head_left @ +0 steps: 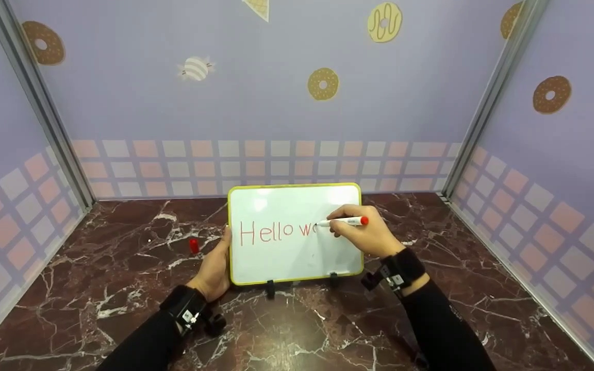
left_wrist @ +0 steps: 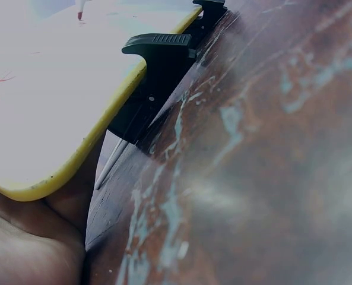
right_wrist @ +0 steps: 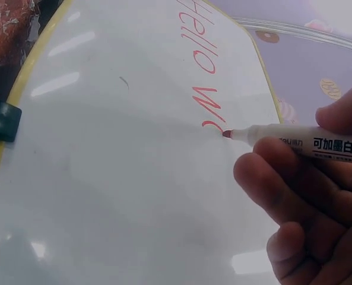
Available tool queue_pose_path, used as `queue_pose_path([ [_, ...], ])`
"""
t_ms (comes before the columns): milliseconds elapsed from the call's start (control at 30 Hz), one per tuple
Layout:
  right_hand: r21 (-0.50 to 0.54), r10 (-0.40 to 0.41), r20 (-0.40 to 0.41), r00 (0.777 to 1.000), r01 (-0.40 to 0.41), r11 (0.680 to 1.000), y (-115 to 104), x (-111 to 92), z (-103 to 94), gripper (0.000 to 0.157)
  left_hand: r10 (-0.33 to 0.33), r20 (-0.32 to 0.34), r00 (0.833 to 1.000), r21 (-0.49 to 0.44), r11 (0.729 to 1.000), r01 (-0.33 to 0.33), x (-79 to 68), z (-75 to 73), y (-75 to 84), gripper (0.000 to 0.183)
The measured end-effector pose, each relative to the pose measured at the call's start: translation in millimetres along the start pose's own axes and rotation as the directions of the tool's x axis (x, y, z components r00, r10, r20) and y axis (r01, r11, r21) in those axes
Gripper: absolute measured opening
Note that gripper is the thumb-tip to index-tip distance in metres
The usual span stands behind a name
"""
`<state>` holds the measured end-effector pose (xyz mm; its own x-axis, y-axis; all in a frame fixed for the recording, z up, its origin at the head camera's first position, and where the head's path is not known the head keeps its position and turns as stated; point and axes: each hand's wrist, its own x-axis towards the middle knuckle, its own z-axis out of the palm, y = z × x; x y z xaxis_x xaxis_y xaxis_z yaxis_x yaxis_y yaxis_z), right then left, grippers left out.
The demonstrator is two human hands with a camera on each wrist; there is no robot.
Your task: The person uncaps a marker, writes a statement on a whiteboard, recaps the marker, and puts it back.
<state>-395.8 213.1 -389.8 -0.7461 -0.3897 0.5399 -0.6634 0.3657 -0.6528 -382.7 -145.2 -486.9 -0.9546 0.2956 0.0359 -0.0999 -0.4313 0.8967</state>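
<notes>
A small whiteboard (head_left: 276,263) with a yellow rim leans back on a black stand (left_wrist: 158,71), whose clips hold its lower edge. "Hello w" and part of another letter stand on it in red. My left hand (head_left: 213,270) grips the board's left edge, its fingers passing behind the board in the left wrist view. Between thumb and fingers my right hand (head_left: 366,232) pinches a white marker (right_wrist: 282,136) with a red end. The marker's red tip is right at the unfinished curved stroke after the "w", in the right wrist view.
A red marker cap (head_left: 194,246) is on the dark marbled table (head_left: 96,304), left of the board. Behind rises a lilac wall (head_left: 266,113) with printed sweets and checks, and side walls stand left and right with metal posts (head_left: 488,103) at the corners.
</notes>
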Motion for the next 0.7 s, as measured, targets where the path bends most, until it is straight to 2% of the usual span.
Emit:
queue_pose_path([
  [700, -0.034, 0.036, -0.025, 0.999, -0.036, 0.999, 0.1, 0.1, -2.4, 0.01, 0.001, -0.003, 1.0, 0.004, 1.0, -0.001, -0.5, -0.2, -0.1, 0.076],
])
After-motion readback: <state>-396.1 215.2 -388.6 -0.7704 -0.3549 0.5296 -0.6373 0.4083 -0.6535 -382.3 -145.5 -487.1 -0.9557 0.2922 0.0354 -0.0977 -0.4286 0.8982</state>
